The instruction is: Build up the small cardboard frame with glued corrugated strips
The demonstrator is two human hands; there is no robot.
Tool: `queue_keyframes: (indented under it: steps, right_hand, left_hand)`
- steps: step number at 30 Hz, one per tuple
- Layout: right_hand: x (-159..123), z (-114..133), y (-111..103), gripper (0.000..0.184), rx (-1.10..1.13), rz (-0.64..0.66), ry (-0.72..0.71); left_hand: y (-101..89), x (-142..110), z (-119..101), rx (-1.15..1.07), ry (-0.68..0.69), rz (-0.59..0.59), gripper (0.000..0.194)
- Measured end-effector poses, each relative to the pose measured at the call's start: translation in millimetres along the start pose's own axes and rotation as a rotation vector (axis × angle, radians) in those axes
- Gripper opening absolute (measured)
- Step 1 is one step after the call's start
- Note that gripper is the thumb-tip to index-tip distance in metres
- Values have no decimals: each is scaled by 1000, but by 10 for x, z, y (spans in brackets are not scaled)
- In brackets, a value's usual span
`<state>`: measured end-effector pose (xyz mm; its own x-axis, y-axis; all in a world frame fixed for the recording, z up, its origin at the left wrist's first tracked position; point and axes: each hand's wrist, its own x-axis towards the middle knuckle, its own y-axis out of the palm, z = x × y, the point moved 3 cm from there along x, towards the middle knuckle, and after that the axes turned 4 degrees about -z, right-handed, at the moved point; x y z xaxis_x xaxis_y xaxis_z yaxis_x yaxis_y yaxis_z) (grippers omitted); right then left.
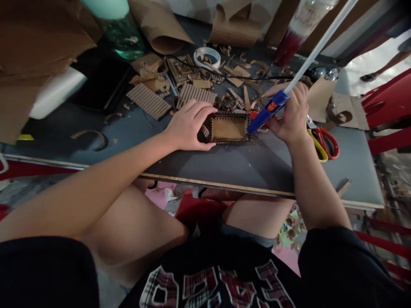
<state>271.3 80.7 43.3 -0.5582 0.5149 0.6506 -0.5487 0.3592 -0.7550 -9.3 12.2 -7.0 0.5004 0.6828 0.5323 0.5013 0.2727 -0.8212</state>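
A small rectangular tray with walls of corrugated cardboard strips lies on the table, its flat brown base showing. My left hand grips its left end, thumb along the near wall and fingers at the far corner. In my right hand is a blue hot glue gun with an orange part on its side. A long white glue stick sticks up out of its back. The gun's lower end is at the tray's right wall; I cannot tell whether they touch.
Cardboard scraps and ribbed pieces cover the table's back, around a white tape roll. Scissors lie right of my right hand. A green bottle, a red-and-clear bottle and a black phone-like slab stand or lie farther back.
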Motion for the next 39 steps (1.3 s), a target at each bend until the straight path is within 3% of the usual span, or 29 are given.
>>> queue_keyframes:
  steps: [4, 21, 30, 39]
  right_hand:
    - [-10, -13, 28, 30, 31, -20, -83]
    - [-18, -72, 32, 36, 34, 171, 122]
    - [0, -59, 11, 36, 79, 178, 138]
    - [7, -55, 7, 37, 73, 90, 86]
  left_hand:
    - [17, -4, 11, 1, 0, 0, 87]
    - [31, 1, 17, -15, -34, 27, 92]
    - [15, 16, -3, 19, -26, 31, 87]
    - [14, 14, 0, 12, -31, 20, 88]
